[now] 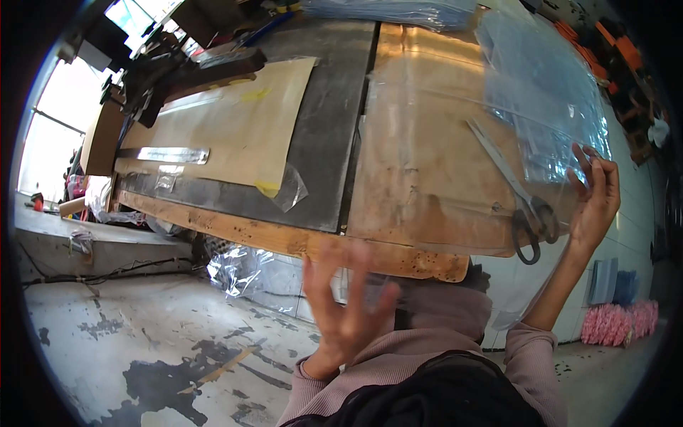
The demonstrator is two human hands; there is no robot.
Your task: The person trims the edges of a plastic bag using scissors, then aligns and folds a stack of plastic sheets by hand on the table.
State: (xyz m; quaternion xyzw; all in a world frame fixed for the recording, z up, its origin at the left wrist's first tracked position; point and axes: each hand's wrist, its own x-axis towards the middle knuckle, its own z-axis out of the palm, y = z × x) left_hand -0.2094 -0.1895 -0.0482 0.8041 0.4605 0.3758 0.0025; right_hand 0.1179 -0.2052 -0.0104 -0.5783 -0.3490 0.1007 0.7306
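A large clear plastic sheet (398, 171) lies over the right part of the table, and its near right corner droops past the table edge beside my forearm. My right hand (599, 196) is at the sheet's right side, fingers bent around its edge, next to a pile of bluish clear plastic bags (562, 92). Scissors (514, 178) with black handles rest on the sheet, blades pointing away from me. My left hand (345, 306), smeared by motion, is raised in front of the table's wooden edge (284, 238). Its fingers are spread, with nothing visible in them.
Brown paper (245, 135) covers part of the dark tabletop at left, with a metal strip (167, 154) on it. A dark clamp-like machine (185, 78) stands behind. More plastic film (391, 13) is stacked at the far edge. Pink bundles (619, 324) sit on the floor at right.
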